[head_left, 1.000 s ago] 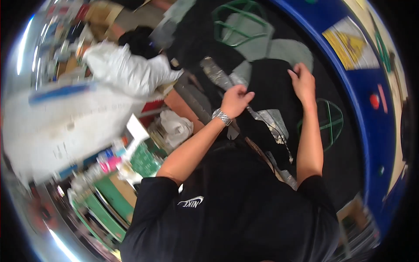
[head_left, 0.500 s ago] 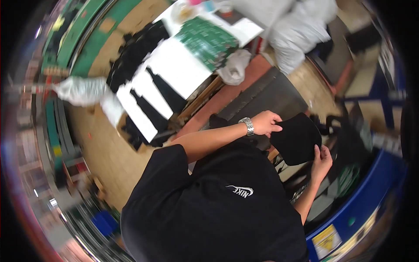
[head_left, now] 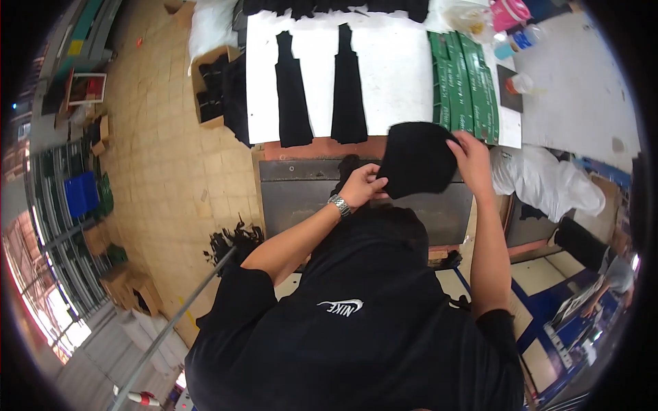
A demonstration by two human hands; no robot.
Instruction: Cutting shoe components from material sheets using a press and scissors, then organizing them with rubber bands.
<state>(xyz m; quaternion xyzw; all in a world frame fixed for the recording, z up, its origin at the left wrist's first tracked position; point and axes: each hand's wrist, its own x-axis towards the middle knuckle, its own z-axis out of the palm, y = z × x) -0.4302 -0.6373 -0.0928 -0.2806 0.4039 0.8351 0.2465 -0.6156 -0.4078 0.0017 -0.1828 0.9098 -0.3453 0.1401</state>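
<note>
So the piece in play is a flat black fabric panel with rounded edges point(head_left: 419, 159), held up in front of the chest, over a dark grey flat surface point(head_left: 295, 212). The left hand point(head_left: 363, 186) pinches its lower left corner between thumb and fingers, and the right hand point(head_left: 471, 161) has the upper right edge the same way — both are gripping it, neither has let go.

Edge-wise it's snug up top: from this angle the panel's far side overlaps the near edge of the white-topped table point(head_left: 401, 61), and I can't tell if they touch. The right hand sits right by the near ends of some long green strips with pale markings point(head_left: 462, 82). There's more room leftward, with dark grey surface showing beside the left hand and tan tiled floor point(head_left: 157, 178) beyond it. Two long, narrow black fabric pieces point(head_left: 293, 103) lie side by side on the table, well apart from the strips.
</note>
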